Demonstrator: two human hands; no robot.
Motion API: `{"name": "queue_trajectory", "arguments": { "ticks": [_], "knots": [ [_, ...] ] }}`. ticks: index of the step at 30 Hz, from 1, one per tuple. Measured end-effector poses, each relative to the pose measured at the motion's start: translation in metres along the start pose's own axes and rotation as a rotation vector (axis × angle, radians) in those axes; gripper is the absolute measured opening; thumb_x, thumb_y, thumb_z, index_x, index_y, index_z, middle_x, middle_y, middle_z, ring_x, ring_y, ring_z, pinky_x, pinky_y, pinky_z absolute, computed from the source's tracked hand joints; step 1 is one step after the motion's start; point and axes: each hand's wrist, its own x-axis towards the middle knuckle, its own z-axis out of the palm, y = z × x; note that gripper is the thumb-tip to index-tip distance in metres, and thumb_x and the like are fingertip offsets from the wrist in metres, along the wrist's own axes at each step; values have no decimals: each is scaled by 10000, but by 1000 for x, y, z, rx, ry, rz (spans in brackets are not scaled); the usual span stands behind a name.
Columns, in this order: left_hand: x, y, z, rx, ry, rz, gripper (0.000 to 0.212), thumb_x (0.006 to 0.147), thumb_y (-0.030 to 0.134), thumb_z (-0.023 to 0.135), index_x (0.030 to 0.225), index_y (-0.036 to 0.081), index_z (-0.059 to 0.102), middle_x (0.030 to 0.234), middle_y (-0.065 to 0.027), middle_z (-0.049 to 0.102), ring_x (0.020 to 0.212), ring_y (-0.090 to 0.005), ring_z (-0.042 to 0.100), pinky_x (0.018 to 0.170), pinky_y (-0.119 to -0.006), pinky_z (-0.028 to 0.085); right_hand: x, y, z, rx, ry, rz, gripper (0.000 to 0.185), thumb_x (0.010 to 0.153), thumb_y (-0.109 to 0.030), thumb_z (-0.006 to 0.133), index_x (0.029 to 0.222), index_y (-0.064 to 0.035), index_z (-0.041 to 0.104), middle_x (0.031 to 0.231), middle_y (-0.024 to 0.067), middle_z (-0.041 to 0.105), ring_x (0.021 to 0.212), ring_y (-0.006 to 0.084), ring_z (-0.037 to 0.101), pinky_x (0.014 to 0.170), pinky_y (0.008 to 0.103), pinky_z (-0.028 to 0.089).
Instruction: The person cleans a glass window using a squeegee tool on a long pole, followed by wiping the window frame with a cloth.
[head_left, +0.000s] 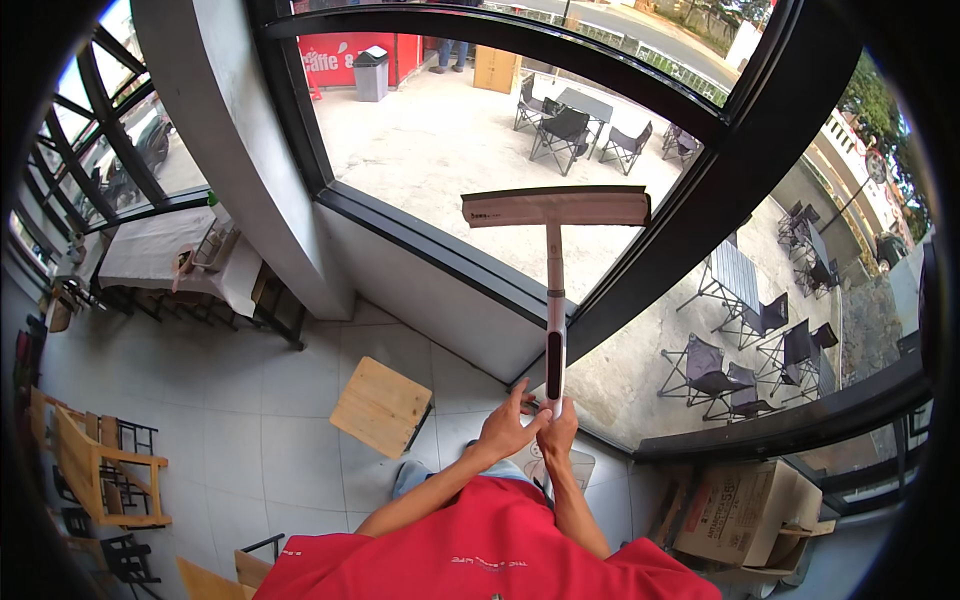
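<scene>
A window squeegee with a wide, pale head and a dark rubber blade is held upright in front of the window. Its white handle has a long dark inset and runs down to my right hand, which is wrapped around the lower part. My left hand is just to the left of it, fingers spread, with the thumb beside the right hand. Whether that thumb touches the handle is hard to tell. Behind the squeegee stands the black-framed glass window; I cannot tell whether the blade meets the glass.
A wooden-topped stool stands to the left on the tiled floor. Further left are a cloth-covered table and a wooden chair. An opened cardboard box sits at the lower right. Outside are folding chairs and tables.
</scene>
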Motion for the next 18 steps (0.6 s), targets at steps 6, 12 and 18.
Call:
{"name": "queue_trajectory", "arguments": {
  "ticks": [6,12,18],
  "knots": [
    [27,22,27,-20,61,102,858,874,397,683,1473,-22,233,1239,-186,594,968,-267,667,824,-373,535,15,38,-3,-61,-13,-266,448,839,-128,665,1229,28,510,1099,234,576,953,405,582,818,457,482],
    [41,21,43,11,168,46,780,881,377,641,1460,26,255,1189,-264,587,949,-405,653,780,-467,537,25,33,-8,131,-224,-200,562,803,-140,717,1267,78,485,1142,271,535,1003,425,546,854,465,473],
    [37,21,51,-6,208,75,676,906,297,646,1410,9,299,1029,-232,649,822,-338,698,709,-404,571,24,47,-6,1,-112,-306,670,810,-147,718,1378,61,429,1237,252,508,1081,403,557,867,438,486]
  ]
}}
